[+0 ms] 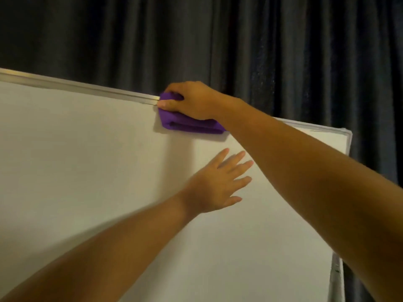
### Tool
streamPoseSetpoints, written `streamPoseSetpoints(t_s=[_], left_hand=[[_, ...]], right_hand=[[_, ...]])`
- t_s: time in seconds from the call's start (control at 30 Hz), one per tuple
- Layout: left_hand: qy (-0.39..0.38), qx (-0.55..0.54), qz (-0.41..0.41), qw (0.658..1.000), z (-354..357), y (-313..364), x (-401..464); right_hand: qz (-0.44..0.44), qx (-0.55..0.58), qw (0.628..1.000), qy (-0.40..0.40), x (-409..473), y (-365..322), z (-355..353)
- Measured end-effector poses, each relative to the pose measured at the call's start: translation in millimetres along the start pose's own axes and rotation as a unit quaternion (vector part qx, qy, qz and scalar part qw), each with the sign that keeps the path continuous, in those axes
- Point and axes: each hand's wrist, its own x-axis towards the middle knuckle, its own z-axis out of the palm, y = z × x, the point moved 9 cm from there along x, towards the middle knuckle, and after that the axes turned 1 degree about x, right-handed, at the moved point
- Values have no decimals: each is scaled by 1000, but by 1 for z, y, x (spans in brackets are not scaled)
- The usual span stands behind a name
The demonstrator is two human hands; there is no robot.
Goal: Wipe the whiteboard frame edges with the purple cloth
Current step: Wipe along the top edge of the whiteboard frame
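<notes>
Two hands: left hand (214, 185) flat on one whiteboard (87, 171), right hand (192, 99) gripping one purple cloth (192, 125).

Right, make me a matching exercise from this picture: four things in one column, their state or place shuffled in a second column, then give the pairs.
Column one:
1. folded purple cloth
2. left hand
3. right hand
4. dark pleated curtain

Column two:
A. hangs behind the board
B. fingers spread flat on the white whiteboard surface
C. grips the cloth
D. pressed on the silver metal top frame edge

Pairs: 1-D, 2-B, 3-C, 4-A
</notes>
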Motion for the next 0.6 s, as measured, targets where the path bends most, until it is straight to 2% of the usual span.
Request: streamPoseSetpoints(t_s=[0.07,0.17,0.33,0.5,0.6], left_hand=[[3,38,-16,999,13,3,14],[-8,27,-7,1000,31,14,27],[-52,73,-3,996,46,21,46],[-72,15,-19,997,47,15,44],[-75,31,-26,996,50,15,43]], right_hand=[[-13,4,1000,-1,-4,3,0],[-7,11,1000,9,-16,26,-1],[39,20,999,30,-59,111,-8],[95,38,994,48,-104,204,-8],[108,35,992,57,-124,248,-14]])
